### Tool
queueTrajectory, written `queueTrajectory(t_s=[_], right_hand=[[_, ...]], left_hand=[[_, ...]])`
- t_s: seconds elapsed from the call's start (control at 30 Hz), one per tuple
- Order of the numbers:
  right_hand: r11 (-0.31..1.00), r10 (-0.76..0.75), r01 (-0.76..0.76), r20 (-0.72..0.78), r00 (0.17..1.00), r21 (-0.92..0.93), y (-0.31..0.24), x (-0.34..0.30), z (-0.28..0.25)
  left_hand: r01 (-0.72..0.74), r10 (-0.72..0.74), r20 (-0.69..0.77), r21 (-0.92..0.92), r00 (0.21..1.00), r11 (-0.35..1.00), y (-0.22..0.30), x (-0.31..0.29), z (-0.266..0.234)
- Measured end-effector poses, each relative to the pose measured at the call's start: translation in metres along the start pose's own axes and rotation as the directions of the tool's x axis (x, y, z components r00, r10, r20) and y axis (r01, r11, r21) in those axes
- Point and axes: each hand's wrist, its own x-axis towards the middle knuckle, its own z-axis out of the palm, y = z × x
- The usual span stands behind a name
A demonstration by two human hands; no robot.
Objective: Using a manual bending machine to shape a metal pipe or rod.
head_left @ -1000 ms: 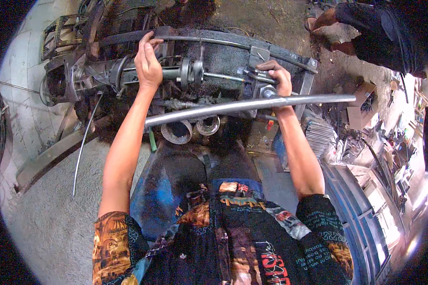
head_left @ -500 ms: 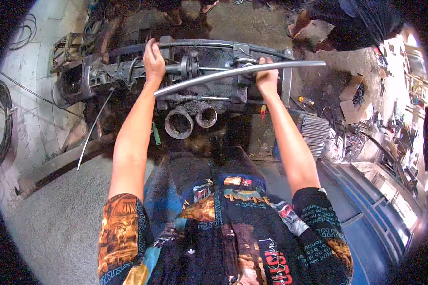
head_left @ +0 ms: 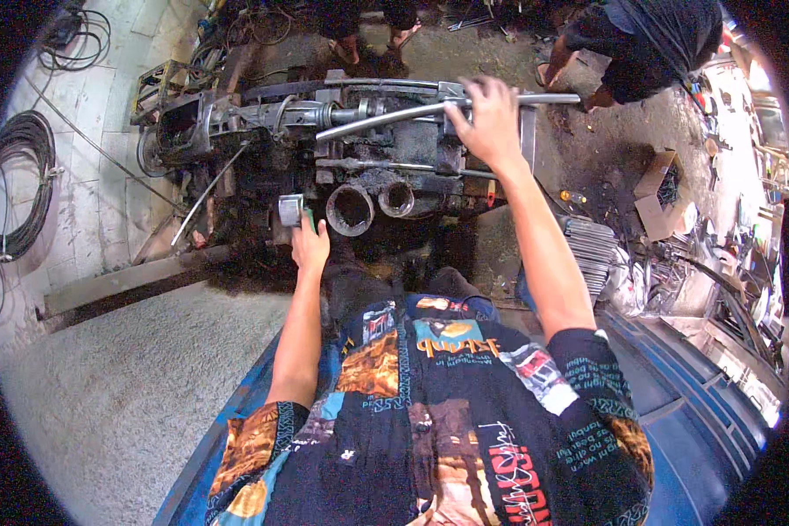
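My left hand (head_left: pixel 309 245) is closed around the green handle of a tool with a blocky silver head (head_left: pixel 290 210), beside two open round pipe ends. I cannot tell the tool's exact kind. My right hand (head_left: pixel 491 125) lies over a long, slightly bent metal bar (head_left: pixel 386 118), its fingers apart and partly blurred. The bar crosses a dark, greasy machine (head_left: pixel 298 114). Its left end lies over the machine's shafts and its right end sticks out past the machine. My palm hides part of the bar.
Another person's legs (head_left: pixel 579 70) are at the upper right, and bare feet (head_left: pixel 346 50) show beyond the machine. A cardboard box (head_left: pixel 660 197) stands to the right, near a stack of metal strips (head_left: pixel 592 250). Coiled cable (head_left: pixel 22 184) lies at far left. A blue metal surface (head_left: pixel 666 394) surrounds me.
My left hand has left the far side of the machine, come nearer to me and taken the green-handled tool. My right hand has shifted over the bar, which now lies farther across the machine.
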Motion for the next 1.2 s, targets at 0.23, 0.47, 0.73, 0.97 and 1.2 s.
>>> queueTrajectory(t_s=[0.23,0.47,0.73,0.97,1.2], right_hand=[[0.996,0.028,-0.014,0.168,0.985,-0.083,0.008,-0.008,0.012],[0.956,0.095,-0.064,-0.095,0.991,0.286,-0.009,-0.049,0.004],[0.695,0.582,-0.694,0.420,0.696,0.188,0.037,-0.230,0.038],[0.671,0.700,-0.741,0.339,0.629,-0.010,0.059,-0.211,0.070],[0.595,0.762,-0.804,0.320,0.562,-0.004,0.083,-0.214,0.108]], left_hand=[[0.017,-0.020,0.055,0.042,0.998,0.999,-0.008,0.001,0.011],[-0.019,0.015,0.062,0.069,0.998,0.997,-0.036,0.008,0.024],[-0.066,0.065,0.036,0.034,0.997,0.997,-0.024,-0.012,0.013],[-0.125,0.125,0.056,-0.001,0.991,0.992,-0.041,-0.009,0.019],[-0.160,0.193,0.179,-0.185,0.965,0.970,-0.038,-0.006,0.015]])
